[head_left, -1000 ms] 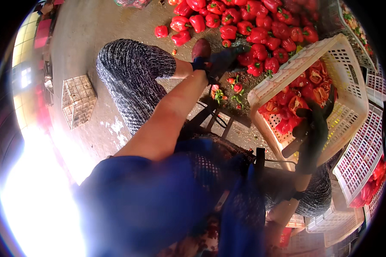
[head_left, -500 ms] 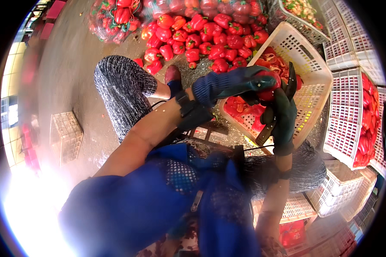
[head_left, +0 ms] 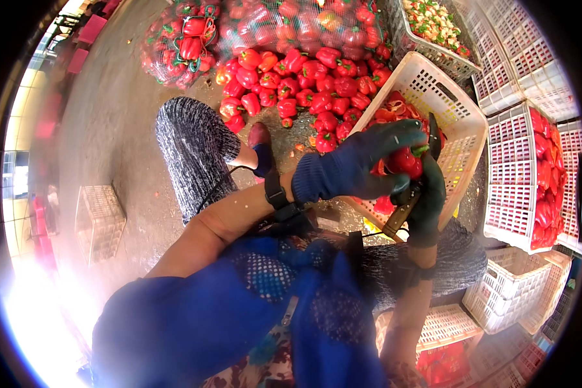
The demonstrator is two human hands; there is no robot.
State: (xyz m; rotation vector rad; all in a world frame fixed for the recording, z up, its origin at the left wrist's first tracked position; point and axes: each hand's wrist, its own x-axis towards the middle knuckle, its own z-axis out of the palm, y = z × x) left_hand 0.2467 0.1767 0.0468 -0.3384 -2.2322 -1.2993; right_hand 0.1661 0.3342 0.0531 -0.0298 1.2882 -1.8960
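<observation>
Red is everywhere in the head view, and the brightest spot is the red pepper (head_left: 404,161) held up over the near rim of the tilted cream plastic crate (head_left: 456,126). The left hand (head_left: 362,165), in a dark blue knit glove, wraps its fingers over the top of the pepper and grips it firmly. The right hand (head_left: 427,200), in a darker glove, is closed around a wooden-handled knife (head_left: 410,200), its dark blade rising beside the pepper's green stem end, touching or just beside it. Inside the crate, cut red pepper pieces (head_left: 394,113) lie against the far wall. Beyond the crate, on the concrete floor (head_left: 110,136), a loose heap of whole red peppers (head_left: 304,87) spreads toward the mesh sacks of peppers (head_left: 265,26) at the top edge. Off to the right, white slatted crates (head_left: 530,174) stand stacked, some showing red peppers inside. A foot in a dark shoe (head_left: 260,145) sits near the heap, beside a grey patterned trouser leg (head_left: 194,155).
</observation>
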